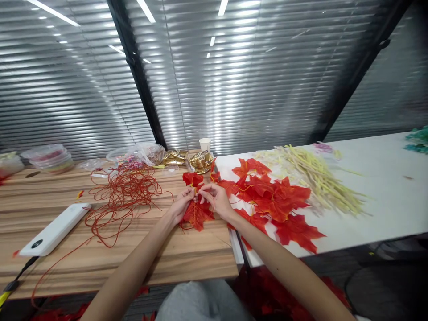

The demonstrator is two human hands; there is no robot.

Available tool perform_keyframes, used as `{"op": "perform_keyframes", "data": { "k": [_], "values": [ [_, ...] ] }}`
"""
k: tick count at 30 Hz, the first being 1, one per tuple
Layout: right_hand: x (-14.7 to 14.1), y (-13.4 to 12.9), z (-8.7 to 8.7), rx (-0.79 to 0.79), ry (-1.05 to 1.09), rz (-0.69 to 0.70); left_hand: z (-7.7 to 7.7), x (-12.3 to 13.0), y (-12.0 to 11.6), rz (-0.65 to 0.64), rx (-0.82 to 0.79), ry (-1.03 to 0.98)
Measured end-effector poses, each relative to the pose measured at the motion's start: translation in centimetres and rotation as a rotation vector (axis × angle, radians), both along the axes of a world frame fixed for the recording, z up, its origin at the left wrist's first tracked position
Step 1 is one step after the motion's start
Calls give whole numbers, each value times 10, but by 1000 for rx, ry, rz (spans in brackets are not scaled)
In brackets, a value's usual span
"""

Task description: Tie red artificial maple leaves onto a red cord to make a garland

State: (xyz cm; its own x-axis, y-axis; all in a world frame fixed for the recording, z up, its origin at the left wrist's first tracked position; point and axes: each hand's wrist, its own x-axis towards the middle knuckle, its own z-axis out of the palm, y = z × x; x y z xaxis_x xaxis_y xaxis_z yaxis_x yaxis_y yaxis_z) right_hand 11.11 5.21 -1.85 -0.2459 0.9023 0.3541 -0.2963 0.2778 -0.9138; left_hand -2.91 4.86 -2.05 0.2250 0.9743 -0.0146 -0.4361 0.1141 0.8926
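Observation:
Near the right edge of the wooden table, my left hand (pixel 183 201) is closed on the stem end of some red artificial maple leaves (pixel 198 216). My right hand (pixel 216 197) meets it from the right, fingers bent together at the same spot; what its fingertips pinch is too small to make out. One leaf hangs below the hands and another shows just above them. A loose tangle of thin red cord (pixel 125 194) lies left of my hands, and a strand of it reaches toward them.
Red leaves (pixel 277 196) are piled on the white table (pixel 394 187), beside yellow strips (pixel 324 183). On the wooden table (pixel 187 263) are a white power bank (pixel 55 229), plastic tubs (pixel 50 158), gold wrappers (pixel 200 162) and a paper cup (pixel 205 144). More leaves lie below.

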Motion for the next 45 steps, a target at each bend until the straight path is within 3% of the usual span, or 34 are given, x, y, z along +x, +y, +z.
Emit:
{"op": "perform_keyframes", "data": {
  "k": [24, 35, 45],
  "values": [
    [1, 5, -7, 66, -54, 25, -3, 3, -2, 60, 12, 24],
    [-5, 3, -10, 90, -60, -39, 0, 11, -6, 75, 35, 56],
    [-2, 6, -13, -39, -32, -59, -3, 10, -5, 86, 39, 58]
  ]
}}
